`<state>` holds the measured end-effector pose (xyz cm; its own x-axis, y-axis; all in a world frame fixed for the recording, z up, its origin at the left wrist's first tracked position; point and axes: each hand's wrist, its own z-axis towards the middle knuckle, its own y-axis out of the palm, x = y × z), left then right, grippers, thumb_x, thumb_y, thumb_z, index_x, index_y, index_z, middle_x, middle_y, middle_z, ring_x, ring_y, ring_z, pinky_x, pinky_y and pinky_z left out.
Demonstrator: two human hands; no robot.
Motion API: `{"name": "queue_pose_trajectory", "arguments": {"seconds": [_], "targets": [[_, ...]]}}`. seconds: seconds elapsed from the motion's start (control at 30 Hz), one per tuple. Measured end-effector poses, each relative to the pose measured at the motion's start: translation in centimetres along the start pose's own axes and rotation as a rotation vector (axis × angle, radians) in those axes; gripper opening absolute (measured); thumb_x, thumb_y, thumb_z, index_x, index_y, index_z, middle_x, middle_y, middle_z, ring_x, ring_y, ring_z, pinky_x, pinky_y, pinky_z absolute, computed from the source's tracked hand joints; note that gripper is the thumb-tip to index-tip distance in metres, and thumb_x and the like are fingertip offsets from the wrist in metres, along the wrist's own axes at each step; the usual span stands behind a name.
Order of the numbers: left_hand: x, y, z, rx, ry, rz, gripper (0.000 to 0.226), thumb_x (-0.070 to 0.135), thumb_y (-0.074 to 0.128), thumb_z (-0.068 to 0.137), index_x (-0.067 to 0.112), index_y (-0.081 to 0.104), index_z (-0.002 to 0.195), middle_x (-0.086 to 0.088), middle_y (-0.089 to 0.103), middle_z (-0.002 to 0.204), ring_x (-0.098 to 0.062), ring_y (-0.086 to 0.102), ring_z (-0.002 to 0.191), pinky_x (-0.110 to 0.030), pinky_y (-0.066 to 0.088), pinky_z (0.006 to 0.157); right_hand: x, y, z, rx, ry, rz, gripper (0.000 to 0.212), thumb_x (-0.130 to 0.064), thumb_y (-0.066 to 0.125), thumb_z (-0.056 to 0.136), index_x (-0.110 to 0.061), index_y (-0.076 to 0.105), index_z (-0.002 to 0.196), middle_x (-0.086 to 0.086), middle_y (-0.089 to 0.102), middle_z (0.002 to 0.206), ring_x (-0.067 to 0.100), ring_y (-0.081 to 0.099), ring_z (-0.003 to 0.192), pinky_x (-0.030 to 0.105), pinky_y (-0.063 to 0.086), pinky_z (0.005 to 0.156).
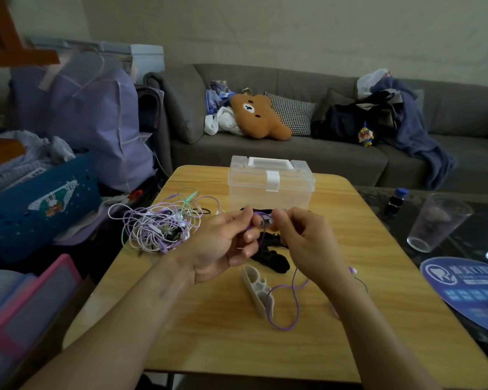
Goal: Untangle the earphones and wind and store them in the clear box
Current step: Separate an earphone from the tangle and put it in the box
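A purple earphone cord (pixel 289 302) is held up above the middle of the wooden table (pixel 209 319). The left hand (pixel 223 246) and the right hand (pixel 304 237) both pinch it between curled fingertips, close together, and its slack drops in a loop onto the near part of the table, with a small earbud (pixel 353 271) lying to the right of the right wrist. Left of the hands, on the table's left edge, lies a tangle of earphones (pixel 158 223) in pale purple, white and green cords. The clear box (pixel 271 182) stands at the far side of the table with its lid closed and its white latch down. Under and just beyond the hands lie black winders (pixel 271 256), partly hidden, and a white winder (pixel 255 288) sits nearer, touched by the purple loop. To the right, on a dark table, stand a glass (pixel 437 223) and a small bottle (pixel 396 202). Beyond is a grey sofa (pixel 321 153) with a bear cushion (pixel 258 116).
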<state>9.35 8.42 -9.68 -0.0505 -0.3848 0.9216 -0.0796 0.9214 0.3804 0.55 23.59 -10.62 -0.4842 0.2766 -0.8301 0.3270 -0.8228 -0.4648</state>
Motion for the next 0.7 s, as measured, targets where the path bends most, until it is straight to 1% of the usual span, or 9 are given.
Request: {"name": "queue_pose_trajectory", "arguments": {"seconds": [0.1, 0.17, 0.2, 0.27, 0.33, 0.43, 0.5, 0.6, 0.7], "targets": [[-0.1, 0.2, 0.0, -0.018, 0.014, -0.051, 0.024, 0.023, 0.038, 0.103, 0.007, 0.05, 0.091, -0.011, 0.069, 0.08, -0.02, 0.071, 0.068, -0.018, 0.027, 0.037, -0.1, 0.1, 0.0, -0.01, -0.003, -0.018, 0.036, -0.049, 0.054, 0.096, -0.021, 0.067, 0.078, 0.001, 0.062, 0.063, 0.017, 0.056, 0.058, 0.046, 0.051, 0.06], [-0.1, 0.3, 0.1, -0.008, 0.029, -0.095, 0.022, 0.013, 0.035, 0.104, 0.005, 0.052, 0.092, -0.014, 0.073, 0.09, -0.022, 0.075, 0.081, -0.017, 0.029, 0.036, 0.1, 0.0, 0.1, -0.012, 0.006, -0.015, 0.035, -0.047, 0.056, 0.096, -0.02, 0.067, 0.078, 0.001, 0.062, 0.063, 0.013, 0.053, 0.057, 0.044, 0.05, 0.059], [-0.1, 0.3, 0.2, 0.015, 0.036, -0.115, 0.019, 0.009, 0.037, 0.103, 0.003, 0.054, 0.095, -0.013, 0.072, 0.09, -0.02, 0.074, 0.082, -0.015, 0.03, 0.035, 0.2, -0.1, 0.2, -0.017, 0.005, -0.017, 0.032, -0.046, 0.057, 0.096, -0.021, 0.068, 0.079, -0.002, 0.062, 0.062, 0.01, 0.052, 0.056, 0.04, 0.049, 0.056], [-0.1, 0.2, 0.3, 0.066, 0.04, -0.15, 0.015, 0.002, 0.044, 0.098, 0.002, 0.059, 0.101, -0.011, 0.069, 0.086, -0.014, 0.071, 0.074, -0.013, 0.029, 0.034, 0.4, -0.3, 0.1, -0.038, -0.007, -0.021, 0.024, -0.043, 0.06, 0.096, -0.026, 0.067, 0.08, -0.011, 0.06, 0.057, 0.003, 0.049, 0.051, 0.025, 0.042, 0.048], [0.1, 0.1, 0.4, 0.073, 0.05, -0.219, 0.018, 0.003, 0.05, 0.09, 0.003, 0.061, 0.104, -0.008, 0.063, 0.082, -0.01, 0.063, 0.064, -0.012, 0.026, 0.033, 0.5, -0.3, 0.0, -0.068, -0.014, -0.018, 0.021, -0.041, 0.06, 0.097, -0.028, 0.069, 0.082, -0.016, 0.056, 0.054, 0.002, 0.047, 0.05, 0.019, 0.037, 0.049], [0.7, 0.4, 0.4, 0.073, 0.092, -0.369, 0.019, 0.004, 0.05, 0.085, 0.004, 0.061, 0.101, -0.007, 0.062, 0.08, -0.012, 0.064, 0.066, -0.013, 0.029, 0.035, 0.5, 0.1, 0.0, -0.119, -0.017, -0.043, 0.026, -0.04, 0.057, 0.099, -0.026, 0.073, 0.085, -0.005, 0.057, 0.055, 0.007, 0.044, 0.05, 0.032, 0.038, 0.053], [1.0, 0.2, 0.3, 0.104, 0.12, -0.429, 0.016, 0.004, 0.049, 0.084, 0.006, 0.062, 0.095, -0.008, 0.068, 0.086, -0.017, 0.071, 0.078, -0.014, 0.033, 0.038, 0.0, 0.3, -0.2, -0.181, -0.018, -0.077, 0.028, -0.038, 0.057, 0.1, -0.022, 0.075, 0.086, -0.003, 0.055, 0.053, 0.007, 0.042, 0.048, 0.028, 0.037, 0.051], [1.4, -0.3, 0.1, 0.09, 0.167, -0.48, 0.021, 0.004, 0.049, 0.086, 0.007, 0.07, 0.085, -0.014, 0.072, 0.106, -0.026, 0.072, 0.102, -0.015, 0.037, 0.043, -0.7, 0.7, -0.5, -0.264, -0.048, -0.15, 0.031, -0.036, 0.059, 0.099, -0.018, 0.076, 0.079, 0.002, 0.056, 0.052, 0.006, 0.041, 0.047, 0.018, 0.032, 0.047], [1.6, -0.3, 0.0, 0.073, 0.222, -0.477, 0.025, 0.005, 0.051, 0.086, 0.007, 0.076, 0.083, -0.015, 0.072, 0.112, -0.027, 0.07, 0.109, -0.013, 0.037, 0.042, -1.1, 1.4, -0.8, -0.268, -0.08, -0.15, 0.031, -0.036, 0.061, 0.098, -0.027, 0.071, 0.07, 0.009, 0.061, 0.055, 0.01, 0.044, 0.047, 0.019, 0.033, 0.047]]}}
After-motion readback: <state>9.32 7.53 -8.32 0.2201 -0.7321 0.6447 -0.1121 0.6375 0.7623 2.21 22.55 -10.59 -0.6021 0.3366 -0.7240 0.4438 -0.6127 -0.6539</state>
